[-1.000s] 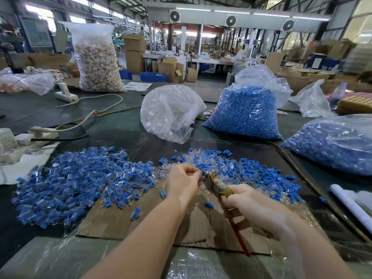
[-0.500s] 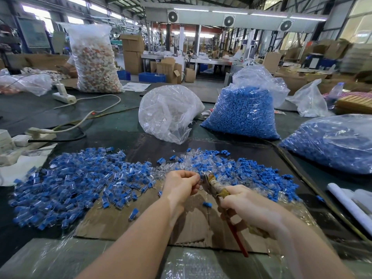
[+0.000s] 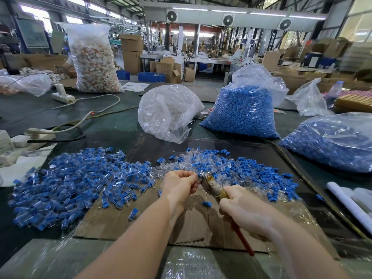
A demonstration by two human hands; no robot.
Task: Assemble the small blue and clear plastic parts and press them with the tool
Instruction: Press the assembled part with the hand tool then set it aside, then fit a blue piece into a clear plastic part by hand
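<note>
**Inspector:** Station status?

**Onlooker:** The left hand [image 3: 179, 185] has its fingers curled together, pinching a small blue and clear part [image 3: 199, 175] at the nose of the pliers [image 3: 211, 183]. The right hand [image 3: 244, 208] is wrapped tight round the handles, the red grip [image 3: 241, 240] trailing out toward five o'clock. How the jaws stand on the part I cannot tell; they are too small to read.

**Inspector:** Stock?

**Onlooker:** Joined pieces [image 3: 66, 186] heaped at nine o'clock, loose blue and clear parts [image 3: 237, 170] at one o'clock, all on the cardboard sheet [image 3: 124, 218]. A bag of blue caps [image 3: 241, 115] stands beyond.

**Inspector:** Risks?

**Onlooker:** In my judgement, fingertips sit touching the tool's nose, so a hard squeeze could nip skin. An off-centre seat could crack the clear shell or shoot the part into the heaps, mixing pressed with unpressed.
</note>
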